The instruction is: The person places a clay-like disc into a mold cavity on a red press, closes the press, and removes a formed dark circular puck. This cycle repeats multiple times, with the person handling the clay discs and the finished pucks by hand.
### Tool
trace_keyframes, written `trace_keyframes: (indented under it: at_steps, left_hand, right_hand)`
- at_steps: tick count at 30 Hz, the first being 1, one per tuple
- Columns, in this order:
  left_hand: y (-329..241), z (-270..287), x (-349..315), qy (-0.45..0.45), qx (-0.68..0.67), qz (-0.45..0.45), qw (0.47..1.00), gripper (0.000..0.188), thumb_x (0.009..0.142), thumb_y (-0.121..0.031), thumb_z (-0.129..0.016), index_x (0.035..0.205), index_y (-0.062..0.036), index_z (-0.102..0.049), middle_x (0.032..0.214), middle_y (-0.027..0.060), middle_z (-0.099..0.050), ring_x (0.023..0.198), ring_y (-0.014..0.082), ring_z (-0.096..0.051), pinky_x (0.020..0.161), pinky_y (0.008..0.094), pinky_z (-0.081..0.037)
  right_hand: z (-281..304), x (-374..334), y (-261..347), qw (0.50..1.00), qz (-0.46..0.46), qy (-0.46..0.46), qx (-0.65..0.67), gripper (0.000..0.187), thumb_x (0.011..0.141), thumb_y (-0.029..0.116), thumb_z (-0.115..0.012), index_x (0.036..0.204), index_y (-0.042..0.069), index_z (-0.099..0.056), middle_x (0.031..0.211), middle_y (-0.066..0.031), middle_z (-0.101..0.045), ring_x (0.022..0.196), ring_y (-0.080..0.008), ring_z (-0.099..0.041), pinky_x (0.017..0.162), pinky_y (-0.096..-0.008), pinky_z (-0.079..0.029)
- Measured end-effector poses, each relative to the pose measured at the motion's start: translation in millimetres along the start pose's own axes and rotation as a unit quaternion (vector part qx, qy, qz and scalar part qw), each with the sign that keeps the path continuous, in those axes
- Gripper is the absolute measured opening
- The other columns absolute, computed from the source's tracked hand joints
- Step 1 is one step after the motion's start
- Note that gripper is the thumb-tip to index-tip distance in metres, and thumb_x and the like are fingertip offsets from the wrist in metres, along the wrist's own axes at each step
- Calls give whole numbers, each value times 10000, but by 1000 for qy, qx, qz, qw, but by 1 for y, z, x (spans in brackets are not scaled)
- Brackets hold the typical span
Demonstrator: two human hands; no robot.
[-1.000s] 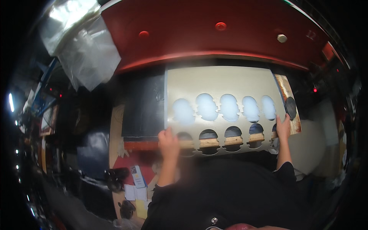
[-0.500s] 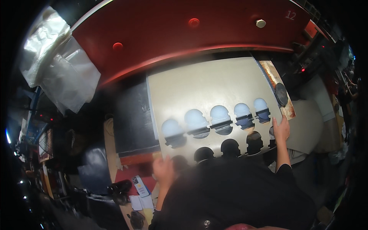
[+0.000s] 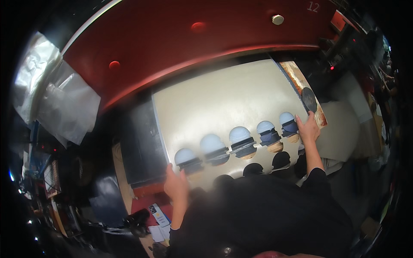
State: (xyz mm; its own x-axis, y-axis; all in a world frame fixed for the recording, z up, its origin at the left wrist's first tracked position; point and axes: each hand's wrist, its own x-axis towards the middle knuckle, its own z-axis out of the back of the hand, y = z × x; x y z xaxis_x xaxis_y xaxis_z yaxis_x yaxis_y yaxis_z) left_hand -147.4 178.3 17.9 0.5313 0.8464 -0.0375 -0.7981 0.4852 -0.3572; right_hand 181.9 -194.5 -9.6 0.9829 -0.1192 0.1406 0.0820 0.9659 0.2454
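Observation:
A wide beige sheet [image 3: 232, 94] lies below a red machine head. A row of rounded, notched cut-outs crosses it, and darker cut-outs near my body are partly covered by my dark top. My left hand [image 3: 176, 185] has hold of the sheet's left edge beside the leftmost cut-out, its fingers slightly blurred. On the opposite side, my right hand [image 3: 309, 130] grips the right edge, thumb on top near the rightmost cut-out. Just beyond the right fingers, a dark oval piece [image 3: 309, 99] rests on a worn, rust-coloured strip [image 3: 297, 75].
The red machine head [image 3: 150, 51] spans the far side. Clear plastic bags [image 3: 64, 99] hang at far left. A dark plate [image 3: 137, 146] borders the sheet's left side. A phone [image 3: 159, 215] and papers [image 3: 159, 232] lie at lower left. Beige material [image 3: 340, 129] sits at right.
The sheet and its cut-outs have shifted slightly toward me. My left hand has moved up along the sheet's left edge. My right hand stays on the right edge. The view has tilted.

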Motion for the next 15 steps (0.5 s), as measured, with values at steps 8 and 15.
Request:
trace_keyframes:
  at_steps: [8,15]
  left_hand:
    - [14,-15,-4,-52,-41,-20,998,560,792,-325,-724,1268,-86,-549,1012,232,-678,887,436,-648,761,485,-507]
    - [14,-17,2,-50,-39,-56,996,536,805,-319,-707,1243,-51,-555,1008,234,-676,879,429,-651,749,473,-509]
  right_hand:
    - [-23,29,-29,995,-47,-37,80,652,813,521,-646,1291,95,-522,1198,-190,-612,1107,-377,-576,948,-469,-442]
    - [-52,133,-48,991,103,-25,84,893,699,387,-785,1419,68,-365,1331,-221,-474,1197,-387,-492,1006,-441,-422]
